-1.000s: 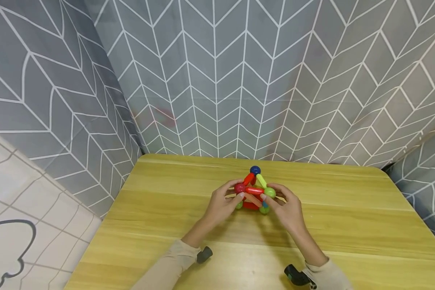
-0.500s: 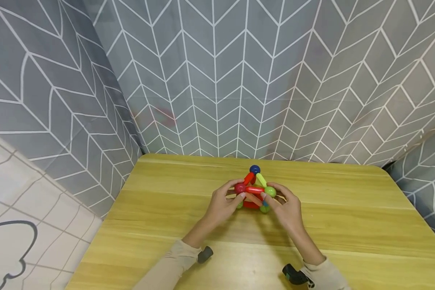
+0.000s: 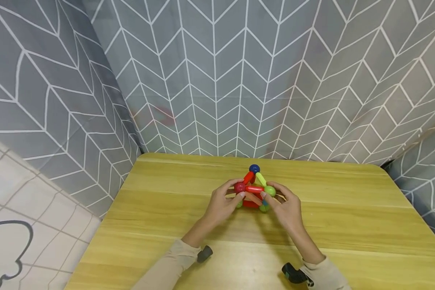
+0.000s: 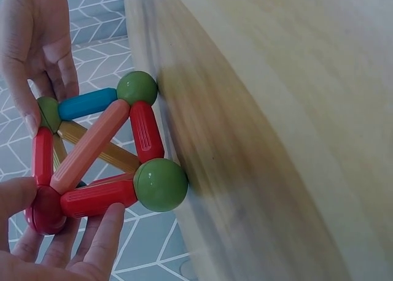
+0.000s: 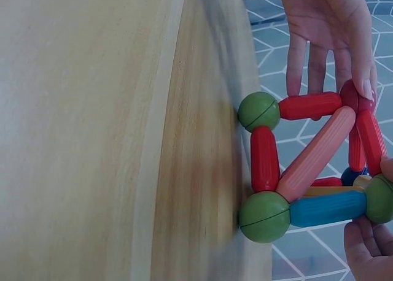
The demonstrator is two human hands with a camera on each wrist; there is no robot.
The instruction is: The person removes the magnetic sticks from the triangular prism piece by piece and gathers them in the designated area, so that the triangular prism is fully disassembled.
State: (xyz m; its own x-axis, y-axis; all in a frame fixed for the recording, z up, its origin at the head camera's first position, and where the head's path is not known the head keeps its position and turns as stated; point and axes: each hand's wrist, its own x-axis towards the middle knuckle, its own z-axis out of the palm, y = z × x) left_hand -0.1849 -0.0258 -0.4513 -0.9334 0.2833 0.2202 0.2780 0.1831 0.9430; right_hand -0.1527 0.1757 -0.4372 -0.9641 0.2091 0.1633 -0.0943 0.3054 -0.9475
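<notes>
Gripping ball-and-rod frame [image 3: 254,189], both hands [image 3: 220,206] [image 3: 288,207] over wood-grain table [image 3: 348,209]; grey chevron-patterned fabric [image 3: 217,72] behind.

Head view: bright, edges stretched | table [image 3: 246,257]: pale glare near front, soft shadows | wrist views: dimmer, hazy

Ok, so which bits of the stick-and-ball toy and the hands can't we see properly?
- Head view: part of the lower-left green ball, behind the left hand.
- Left wrist view: the middle of the slanting tan rod, behind the pink rod.
- Right wrist view: parts of the right hand and the green ball it holds, cut off by the right edge.
</notes>
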